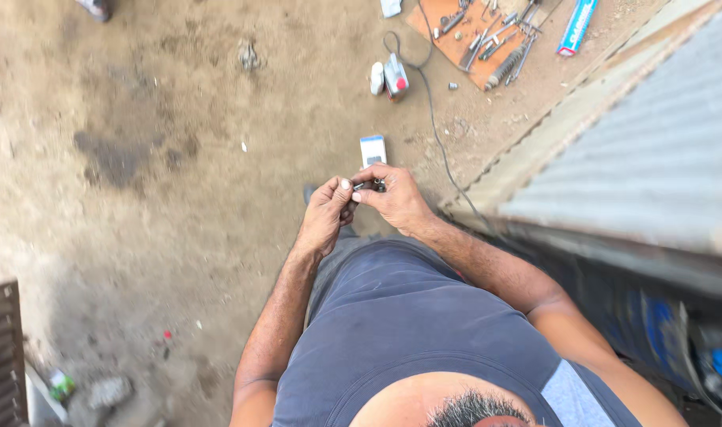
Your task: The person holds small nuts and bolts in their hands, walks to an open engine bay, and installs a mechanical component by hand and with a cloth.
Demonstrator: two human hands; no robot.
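Two hands (327,213) (394,198), one small box (373,150) (white-blue), one tool board (471,35).

A small box (373,149) lies on the ground (179,158) just beyond both hands, tool board (475,35) farther off

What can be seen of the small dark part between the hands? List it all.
The small dark part looks metallic, dark grey to black, and too tiny for detail. It sits pinched between the fingertips of the left hand and the right hand, held in front of the person above the dirt ground. Its shape is mostly hidden by fingers.
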